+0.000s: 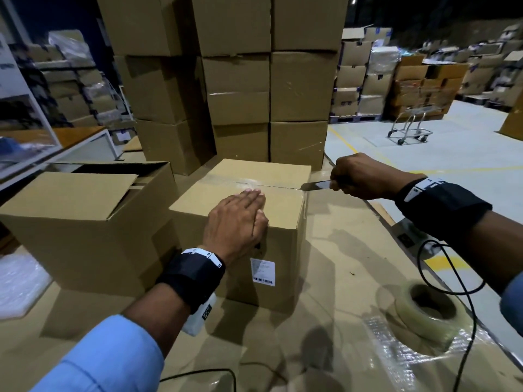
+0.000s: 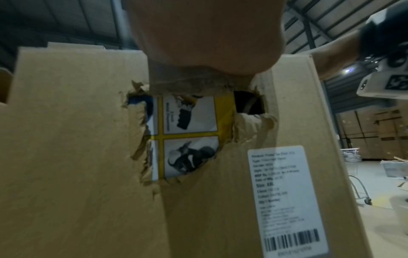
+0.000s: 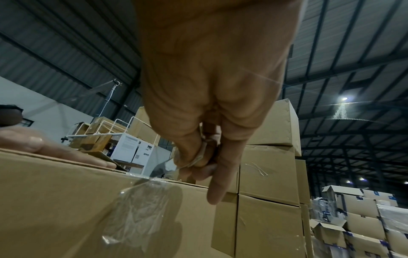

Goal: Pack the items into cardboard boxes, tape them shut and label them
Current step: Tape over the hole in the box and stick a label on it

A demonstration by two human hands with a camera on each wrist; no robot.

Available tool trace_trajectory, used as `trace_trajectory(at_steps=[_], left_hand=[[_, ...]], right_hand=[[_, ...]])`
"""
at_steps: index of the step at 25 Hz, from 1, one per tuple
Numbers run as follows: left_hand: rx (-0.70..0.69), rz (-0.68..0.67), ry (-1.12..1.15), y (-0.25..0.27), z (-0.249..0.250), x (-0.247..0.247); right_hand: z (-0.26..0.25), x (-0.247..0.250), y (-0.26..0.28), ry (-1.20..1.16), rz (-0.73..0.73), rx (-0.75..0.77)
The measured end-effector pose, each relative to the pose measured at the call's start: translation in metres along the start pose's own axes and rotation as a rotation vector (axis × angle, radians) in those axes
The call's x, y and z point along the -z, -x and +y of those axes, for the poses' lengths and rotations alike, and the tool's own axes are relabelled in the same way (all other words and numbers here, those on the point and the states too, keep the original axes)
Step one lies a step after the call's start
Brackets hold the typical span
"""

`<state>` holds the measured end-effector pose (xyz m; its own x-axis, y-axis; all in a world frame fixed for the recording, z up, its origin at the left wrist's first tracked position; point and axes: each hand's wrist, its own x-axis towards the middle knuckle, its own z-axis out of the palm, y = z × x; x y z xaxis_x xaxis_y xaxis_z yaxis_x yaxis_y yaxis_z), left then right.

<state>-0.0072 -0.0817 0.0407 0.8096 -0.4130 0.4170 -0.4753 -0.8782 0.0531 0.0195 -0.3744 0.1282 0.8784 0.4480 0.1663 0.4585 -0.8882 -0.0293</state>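
Pressing flat on top of the closed brown cardboard box (image 1: 243, 210) at the centre of the head view, the left hand (image 1: 236, 222) lies with straight fingers together, fingertips just short of the clear tape strip (image 1: 254, 181) that runs along the lid seam. The right hand (image 1: 359, 176) hangs off the box's right edge, curled tight round the handle of a small metal-bladed knife (image 1: 315, 185); the blade tip meets the tape right at the top right corner, where the strip folds down the side in a wrinkled tail (image 3: 137, 214). A white barcode label (image 1: 262, 271) sits on the near face, lower centre of the frame, and the left wrist view shows a ragged torn hole (image 2: 183, 132) in that face beside the label, with yellow-and-white printed packaging behind it.

Touching the box on its left stands a second brown carton with raised flaps (image 1: 85, 222), so there is no gap on that side. Directly behind, a tall stack of sealed brown cartons (image 1: 240, 80) closes off the upper centre. Open room lies to the right and near: bare cardboard-covered tabletop (image 1: 339, 264), with a roll of clear packing tape (image 1: 427, 315) at lower right, well apart from the box. A black cable (image 1: 441, 281) loops just beside the roll, near the table's right edge.
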Motion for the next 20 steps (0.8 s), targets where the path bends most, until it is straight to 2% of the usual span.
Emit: trace_trajectory(at_steps=[6,14,17,20], left_hand=[[0.017,-0.008,-0.013,-0.001,0.003,0.002],[0.024,-0.061,0.004,0.001,0.002,0.005],[0.013,-0.091,0.016,-0.001,0.003,0.009],[0.044,-0.029,0.039,-0.018,0.012,0.021]], right_hand=[[0.012,-0.013,0.008,-0.033,0.067,0.01],[0.02,-0.033,0.022,-0.109,0.179,-0.049],[0.019,-0.041,0.03,-0.218,0.249,-0.121],[0.013,-0.043,0.03,-0.48,0.279,-0.29]])
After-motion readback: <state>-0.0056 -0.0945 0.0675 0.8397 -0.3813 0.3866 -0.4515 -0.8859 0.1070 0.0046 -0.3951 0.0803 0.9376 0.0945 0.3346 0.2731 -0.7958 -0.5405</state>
